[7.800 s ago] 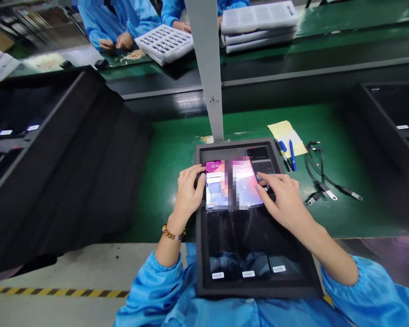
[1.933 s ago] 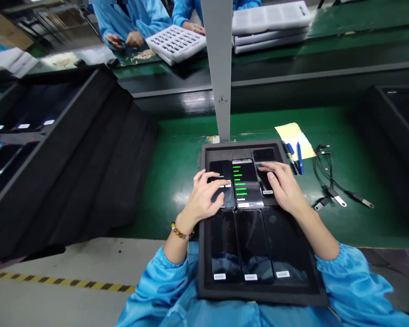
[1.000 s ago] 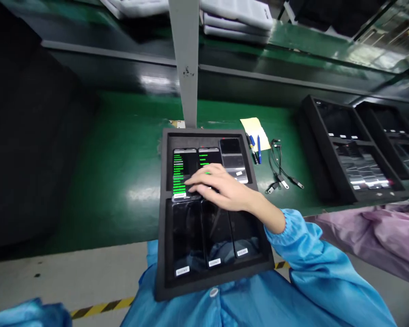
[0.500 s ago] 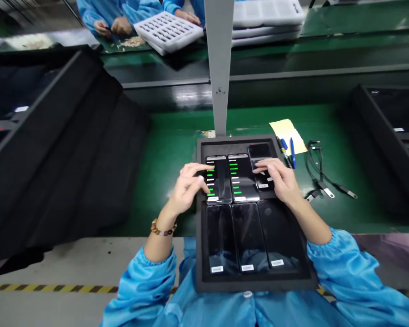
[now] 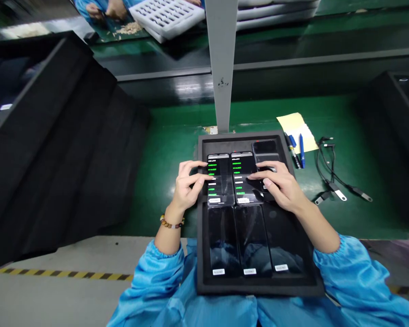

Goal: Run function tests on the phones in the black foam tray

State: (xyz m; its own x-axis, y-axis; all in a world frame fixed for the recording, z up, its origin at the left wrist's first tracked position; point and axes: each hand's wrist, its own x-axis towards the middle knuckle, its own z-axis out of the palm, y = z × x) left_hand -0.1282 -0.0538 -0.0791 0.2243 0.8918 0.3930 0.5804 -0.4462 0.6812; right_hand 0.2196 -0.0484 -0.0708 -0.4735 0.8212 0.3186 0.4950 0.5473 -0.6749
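Judge the left lit smartphone (image 5: 226, 181) to be fairly light, stiff, slick across the glass and fragile if dropped or pressed at a corner. Best taken by the two long edges, between thumb and fingertips, clear of the screen; probably hard to get under on the side close to the middle lit smartphone (image 5: 247, 193), likely to handle the same way. Lying face up, both of them, in the far row of a black foam tray (image 5: 259, 289), at its left and middle. Pointing away from the body at the top ends, with white labels at the near ends; long axes running near to far, roughly along the tray's long sides.

Open and gripping nothing, to judge by the spread fingers, both the left hand (image 5: 187, 186), at the left screen and its outer edge, and the right hand (image 5: 284, 188), reaching over the middle screen and beside the dark smartphone (image 5: 266, 152) at the right. Cannot tell touching from hovering.

Nearer the body, three dark-screened smartphones (image 5: 252, 236) side by side. Beyond the tray's right side, on the green tabletop (image 5: 170, 181), yellow paper (image 5: 289, 122) with pens (image 5: 302, 152), then short cables (image 5: 337, 191).
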